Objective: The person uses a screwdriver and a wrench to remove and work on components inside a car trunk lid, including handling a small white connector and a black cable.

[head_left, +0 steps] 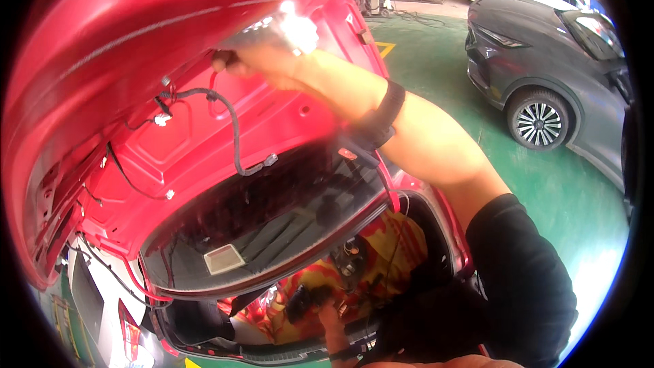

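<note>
My right hand (248, 65) is raised to the inner side of a red tailgate (163, 143), its fingers curled at an edge of the panel. Whatever they hold is hidden, and bright glare covers the area just above the hand. A dark band (388, 108) circles that wrist. Close by hangs a loose black wiring harness (235, 126) with a pale connector (270, 160). Low in the picture, my left hand (330, 308) is closed beside a dark object (298, 303), over the boot; its shape is too shadowed to name.
The tailgate's rear window (266, 225) slopes above the boot. Red-and-yellow patterned cloth (395, 242) lines the boot, with a dark item (351, 259) on it. More loose connectors (161, 120) dangle at the left. A grey car (545, 68) stands at right on green floor (436, 75).
</note>
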{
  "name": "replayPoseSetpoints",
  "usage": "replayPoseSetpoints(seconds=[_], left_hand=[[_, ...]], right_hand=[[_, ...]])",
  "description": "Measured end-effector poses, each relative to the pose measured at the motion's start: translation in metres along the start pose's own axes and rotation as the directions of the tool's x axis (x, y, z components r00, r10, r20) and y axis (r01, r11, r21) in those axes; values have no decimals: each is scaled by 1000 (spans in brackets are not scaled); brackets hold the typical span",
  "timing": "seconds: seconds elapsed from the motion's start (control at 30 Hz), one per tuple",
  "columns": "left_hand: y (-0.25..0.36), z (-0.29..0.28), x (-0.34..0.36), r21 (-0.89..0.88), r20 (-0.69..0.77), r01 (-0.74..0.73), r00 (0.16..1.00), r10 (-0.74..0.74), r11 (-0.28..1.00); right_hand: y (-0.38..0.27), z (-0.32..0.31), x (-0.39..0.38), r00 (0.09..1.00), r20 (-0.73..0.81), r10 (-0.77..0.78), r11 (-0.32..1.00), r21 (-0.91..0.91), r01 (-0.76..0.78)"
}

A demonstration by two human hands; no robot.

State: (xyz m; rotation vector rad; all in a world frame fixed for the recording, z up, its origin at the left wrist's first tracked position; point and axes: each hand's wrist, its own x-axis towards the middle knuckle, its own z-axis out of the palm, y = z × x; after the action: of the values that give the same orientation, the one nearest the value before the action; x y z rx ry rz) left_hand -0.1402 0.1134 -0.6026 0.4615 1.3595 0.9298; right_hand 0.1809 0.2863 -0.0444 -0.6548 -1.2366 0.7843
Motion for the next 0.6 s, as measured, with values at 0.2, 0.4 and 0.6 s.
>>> replayPoseSetpoints(seconds=[0.2,0.4,0.6], left_hand=[[20,16,-6,9,94,-57,994,56,998],[18,13,-5,40,63,-78,995,75,996],[1,4,4,17,0,-13,1000,13,1000]], right_hand=[[20,-4,7,996,-72,-60,990,122,68],[9,1,1,990,-139,-20,996,85,32],[0,-2,-3,999,-46,4,999,44,-2]])
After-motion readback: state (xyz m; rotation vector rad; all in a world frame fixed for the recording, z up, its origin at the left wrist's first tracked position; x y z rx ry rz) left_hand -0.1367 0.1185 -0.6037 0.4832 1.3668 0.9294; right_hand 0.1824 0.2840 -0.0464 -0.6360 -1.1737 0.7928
